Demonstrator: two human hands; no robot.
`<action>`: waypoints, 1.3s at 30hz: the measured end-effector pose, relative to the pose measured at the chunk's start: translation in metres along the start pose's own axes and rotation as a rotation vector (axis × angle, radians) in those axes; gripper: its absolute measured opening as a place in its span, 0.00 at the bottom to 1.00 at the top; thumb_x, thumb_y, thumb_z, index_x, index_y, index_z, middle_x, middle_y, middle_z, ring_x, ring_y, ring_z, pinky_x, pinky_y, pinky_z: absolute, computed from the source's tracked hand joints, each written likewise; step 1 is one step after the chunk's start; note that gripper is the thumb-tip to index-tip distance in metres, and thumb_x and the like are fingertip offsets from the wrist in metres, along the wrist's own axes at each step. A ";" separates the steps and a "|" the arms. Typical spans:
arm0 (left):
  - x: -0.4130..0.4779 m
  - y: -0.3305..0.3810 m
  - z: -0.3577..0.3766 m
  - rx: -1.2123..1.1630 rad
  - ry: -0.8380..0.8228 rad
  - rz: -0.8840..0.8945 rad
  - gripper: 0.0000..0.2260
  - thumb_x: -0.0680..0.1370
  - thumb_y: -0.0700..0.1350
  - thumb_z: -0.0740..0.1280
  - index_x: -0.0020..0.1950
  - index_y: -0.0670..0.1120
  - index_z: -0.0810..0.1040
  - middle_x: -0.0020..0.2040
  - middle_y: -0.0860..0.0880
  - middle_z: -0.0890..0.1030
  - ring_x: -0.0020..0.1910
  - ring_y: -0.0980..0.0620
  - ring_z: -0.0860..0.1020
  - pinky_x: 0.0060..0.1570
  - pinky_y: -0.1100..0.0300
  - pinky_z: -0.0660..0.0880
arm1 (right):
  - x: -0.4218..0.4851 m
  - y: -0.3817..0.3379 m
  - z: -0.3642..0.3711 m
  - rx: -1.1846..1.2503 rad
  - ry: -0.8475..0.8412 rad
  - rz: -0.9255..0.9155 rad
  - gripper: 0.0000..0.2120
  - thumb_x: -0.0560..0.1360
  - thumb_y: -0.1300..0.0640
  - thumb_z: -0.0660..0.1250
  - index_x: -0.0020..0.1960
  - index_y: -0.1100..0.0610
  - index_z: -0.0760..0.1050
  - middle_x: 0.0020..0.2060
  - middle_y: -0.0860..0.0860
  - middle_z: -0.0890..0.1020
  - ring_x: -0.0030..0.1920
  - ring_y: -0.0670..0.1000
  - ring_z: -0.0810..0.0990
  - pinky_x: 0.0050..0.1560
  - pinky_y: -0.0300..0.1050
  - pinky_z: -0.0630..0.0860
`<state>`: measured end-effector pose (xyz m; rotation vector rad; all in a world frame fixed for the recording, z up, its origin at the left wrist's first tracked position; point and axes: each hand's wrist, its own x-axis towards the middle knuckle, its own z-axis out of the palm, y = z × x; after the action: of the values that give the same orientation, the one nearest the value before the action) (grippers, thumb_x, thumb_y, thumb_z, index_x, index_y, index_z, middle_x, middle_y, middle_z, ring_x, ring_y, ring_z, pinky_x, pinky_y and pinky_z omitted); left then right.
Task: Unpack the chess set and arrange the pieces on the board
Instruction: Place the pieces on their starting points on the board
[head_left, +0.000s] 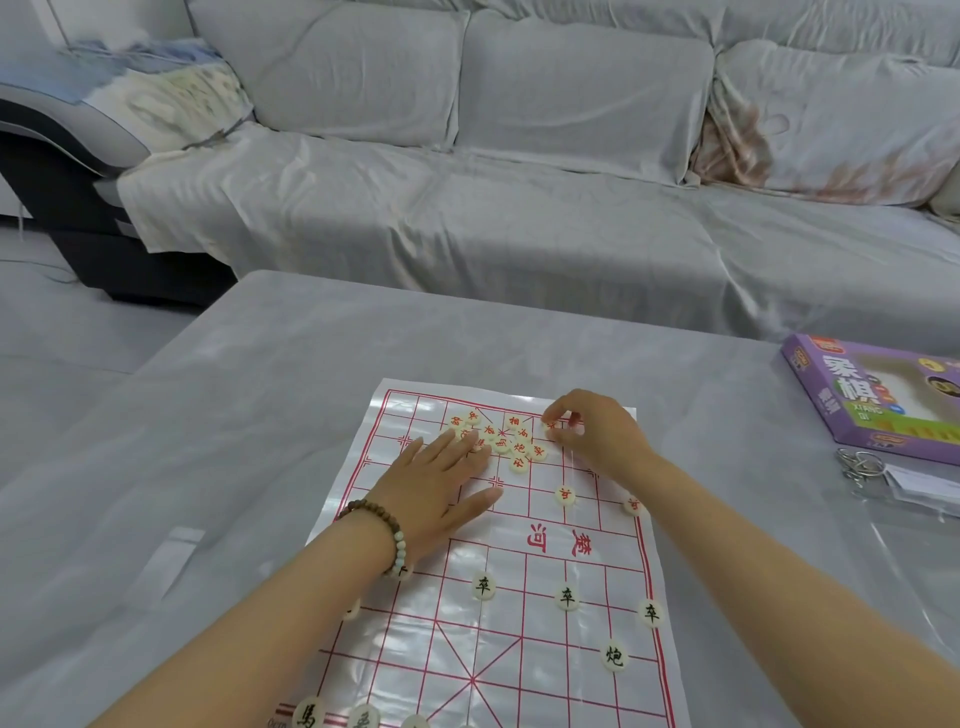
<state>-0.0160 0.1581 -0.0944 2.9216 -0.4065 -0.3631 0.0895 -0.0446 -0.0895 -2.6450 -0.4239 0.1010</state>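
Note:
A white plastic chess board (550, 639) with red lines lies on the grey table. A heap of cream discs with red characters (501, 441) sits near its far edge. My left hand (441, 488) lies flat on the board with straight fingers, its fingertips touching the heap. My right hand (592, 431) hovers at the heap's right side and pinches one red-character disc (551, 425) in its fingertips. Two red discs (565, 494) stand apart on the far half. Black-character discs (483, 586) stand on the near half.
The purple chess box (878, 395) lies at the table's right edge, with a metal key ring and a clear card sleeve (883, 475) just in front of it. A grey covered sofa (519, 171) stands behind the table.

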 end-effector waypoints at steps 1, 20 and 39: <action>-0.002 -0.002 0.000 -0.004 0.015 0.006 0.37 0.70 0.68 0.31 0.76 0.54 0.43 0.76 0.56 0.41 0.75 0.56 0.39 0.72 0.57 0.37 | -0.003 0.000 -0.001 -0.009 0.007 0.004 0.08 0.74 0.54 0.68 0.53 0.51 0.79 0.55 0.48 0.79 0.49 0.45 0.74 0.51 0.37 0.70; -0.031 -0.013 0.008 -0.091 0.009 -0.053 0.54 0.53 0.74 0.19 0.76 0.55 0.42 0.76 0.56 0.41 0.75 0.54 0.42 0.73 0.55 0.40 | -0.063 -0.053 0.033 0.044 0.050 -0.078 0.12 0.73 0.47 0.69 0.56 0.46 0.76 0.58 0.43 0.78 0.57 0.45 0.72 0.60 0.40 0.62; -0.013 -0.010 0.001 -0.091 -0.017 -0.031 0.27 0.79 0.60 0.43 0.76 0.51 0.42 0.77 0.55 0.43 0.75 0.55 0.42 0.73 0.57 0.40 | -0.016 -0.024 0.018 0.284 0.119 0.156 0.10 0.74 0.52 0.69 0.54 0.53 0.81 0.52 0.49 0.82 0.44 0.42 0.75 0.43 0.32 0.71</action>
<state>-0.0257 0.1713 -0.0945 2.8409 -0.3383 -0.4004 0.0655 -0.0215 -0.0952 -2.3845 -0.1506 0.0484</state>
